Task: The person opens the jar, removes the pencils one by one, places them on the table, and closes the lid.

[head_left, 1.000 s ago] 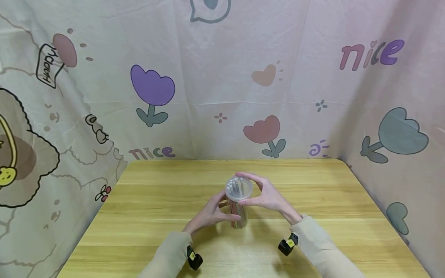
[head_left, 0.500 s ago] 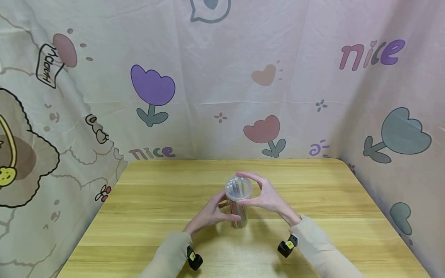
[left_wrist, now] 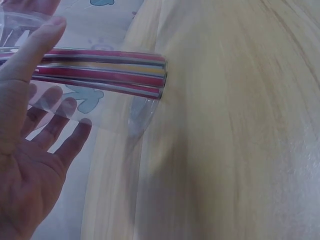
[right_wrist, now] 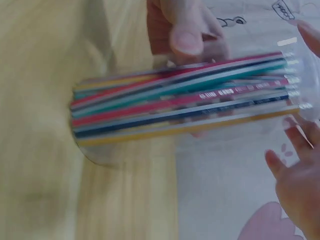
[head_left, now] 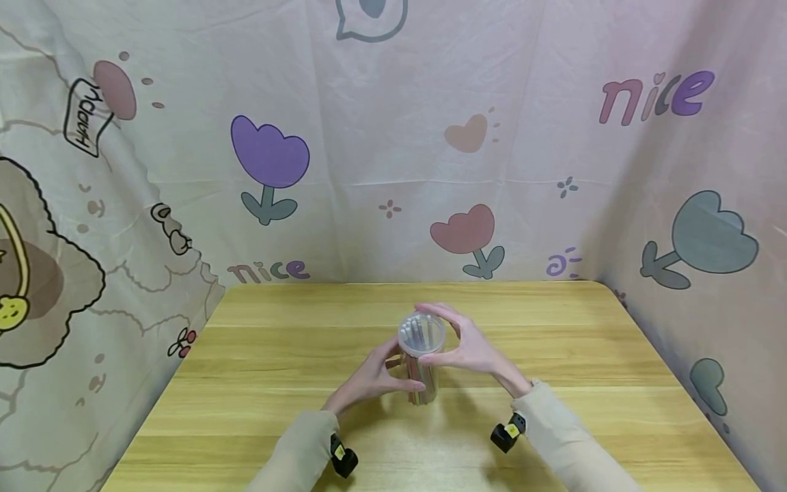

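A clear plastic jar [head_left: 432, 389] stands upright at the middle of the table, with a translucent round lid [head_left: 423, 333] on top. Through its wall show several striped pencils [right_wrist: 185, 102] in red, green, navy and yellow, with white ends toward the lid. My left hand [head_left: 371, 374] grips the jar's body from the left, thumb across the near side and fingers behind it. From the right, my right hand [head_left: 470, 347] holds the lid's rim between thumb and fingers. In the left wrist view the pencils [left_wrist: 110, 70] reach down to the jar's base.
The wooden table [head_left: 277, 369] runs back to a printed cloth curtain [head_left: 369, 137], which also hangs along both sides. A small black camera sits on each wrist, by the left sleeve [head_left: 301, 444] and the right sleeve [head_left: 559, 430].
Hardly anything differs: both hands keep their hold on the jar and lid, and the right fingers shift very slightly at the rim. The curtain at the right sways a little.
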The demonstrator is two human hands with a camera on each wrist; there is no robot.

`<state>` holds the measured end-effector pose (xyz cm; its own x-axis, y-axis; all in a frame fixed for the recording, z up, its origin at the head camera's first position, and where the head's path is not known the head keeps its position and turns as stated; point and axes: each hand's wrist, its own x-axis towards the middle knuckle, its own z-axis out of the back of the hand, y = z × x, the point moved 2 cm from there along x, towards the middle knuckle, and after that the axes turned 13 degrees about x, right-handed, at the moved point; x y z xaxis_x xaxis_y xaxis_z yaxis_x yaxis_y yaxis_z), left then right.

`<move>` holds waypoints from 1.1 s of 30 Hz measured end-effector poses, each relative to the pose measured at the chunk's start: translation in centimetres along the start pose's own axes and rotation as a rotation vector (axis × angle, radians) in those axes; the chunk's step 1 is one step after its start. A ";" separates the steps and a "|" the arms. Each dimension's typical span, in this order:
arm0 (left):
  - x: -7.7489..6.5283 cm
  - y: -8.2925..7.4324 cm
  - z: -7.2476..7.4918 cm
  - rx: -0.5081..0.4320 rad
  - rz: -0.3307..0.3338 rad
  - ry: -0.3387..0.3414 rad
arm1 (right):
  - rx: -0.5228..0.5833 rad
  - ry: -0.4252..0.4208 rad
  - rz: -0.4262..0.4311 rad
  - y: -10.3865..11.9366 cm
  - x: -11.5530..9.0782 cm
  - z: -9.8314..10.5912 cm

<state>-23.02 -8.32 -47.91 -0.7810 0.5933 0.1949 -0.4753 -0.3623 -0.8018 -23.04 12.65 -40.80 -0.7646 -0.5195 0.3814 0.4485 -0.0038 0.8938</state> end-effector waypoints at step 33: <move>-0.2 -0.3 0.2 -0.006 0.016 0.012 | 0.115 0.094 -0.037 0.1 0.2 1.1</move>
<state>-22.79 -8.44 -47.62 -0.7833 0.5964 0.1751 -0.4603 -0.3673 -0.8082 -23.64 13.50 -40.36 -0.7307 -0.5983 0.3289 0.3607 0.0707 0.9300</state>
